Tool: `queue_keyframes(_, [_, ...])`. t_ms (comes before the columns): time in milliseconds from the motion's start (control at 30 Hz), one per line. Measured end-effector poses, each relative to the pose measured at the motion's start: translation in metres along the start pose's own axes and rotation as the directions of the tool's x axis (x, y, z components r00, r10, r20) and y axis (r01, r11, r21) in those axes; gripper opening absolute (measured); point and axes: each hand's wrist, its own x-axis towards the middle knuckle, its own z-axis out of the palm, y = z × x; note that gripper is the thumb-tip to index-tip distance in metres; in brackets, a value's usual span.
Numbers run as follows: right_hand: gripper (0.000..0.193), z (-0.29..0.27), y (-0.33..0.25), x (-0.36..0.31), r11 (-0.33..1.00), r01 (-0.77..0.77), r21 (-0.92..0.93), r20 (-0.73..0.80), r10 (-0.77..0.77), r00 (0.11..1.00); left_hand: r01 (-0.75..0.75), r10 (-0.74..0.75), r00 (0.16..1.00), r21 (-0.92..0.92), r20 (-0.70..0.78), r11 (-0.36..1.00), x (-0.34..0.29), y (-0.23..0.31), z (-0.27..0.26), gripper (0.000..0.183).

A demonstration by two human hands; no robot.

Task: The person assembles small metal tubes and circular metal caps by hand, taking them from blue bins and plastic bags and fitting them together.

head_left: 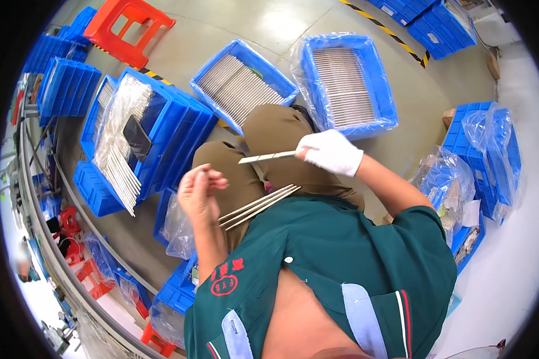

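My right hand (pixel 331 152), in a white glove, pinches one end of a thin flat metal strip (pixel 265 158). The strip points left above my brown-trousered thighs. My bare left hand (pixel 200 186) is raised beyond the strip's free end, apart from it. Its fingers are loosely bent with the tips apart, and nothing shows in them. Across my lap, below the held strip, lie a few slim metal rods (pixel 260 206), side by side and slanted.
Ahead of my knees stand two plastic-lined blue crates, one with rows of metal rods (pixel 236 87), the other also filled with rods (pixel 344 90). On stacked crates (pixel 188 119) at left lie more rods (pixel 123 179) and a dark phone-like slab (pixel 137 139). A red stool (pixel 126 33) stands far left.
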Motion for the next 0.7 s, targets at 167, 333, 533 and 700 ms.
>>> queue_keyframes(167, [0.019, -0.048, 0.139, -0.018, 0.963, -0.263, 0.058, -0.434, 0.262, 0.862, -0.003, 0.012, 0.995, 0.092, -0.096, 0.996, 0.008, 0.012, -0.018, 0.02])
queue_keyframes(333, [0.015, -0.082, 0.228, -0.025, 0.72, -0.619, -0.313, -0.506, 0.425, 0.751, 0.123, -0.111, 0.986, 0.095, -0.124, 0.988, 0.003, 0.002, -0.019, 0.02])
queue_keyframes(533, [0.012, -0.082, 0.274, 0.028, 0.544, -0.507, -0.668, -0.379, 0.337, 0.862, 0.167, -0.143, 0.976, 0.143, -0.167, 0.975, 0.002, -0.004, -0.017, 0.02])
queue_keyframes(700, [0.012, -0.076, 0.31, 0.067, 0.515, -0.345, -0.785, -0.324, 0.134, 0.937, 0.188, -0.148, 0.965, 0.175, -0.217, 0.966, -0.006, 0.004, -0.021, 0.02])
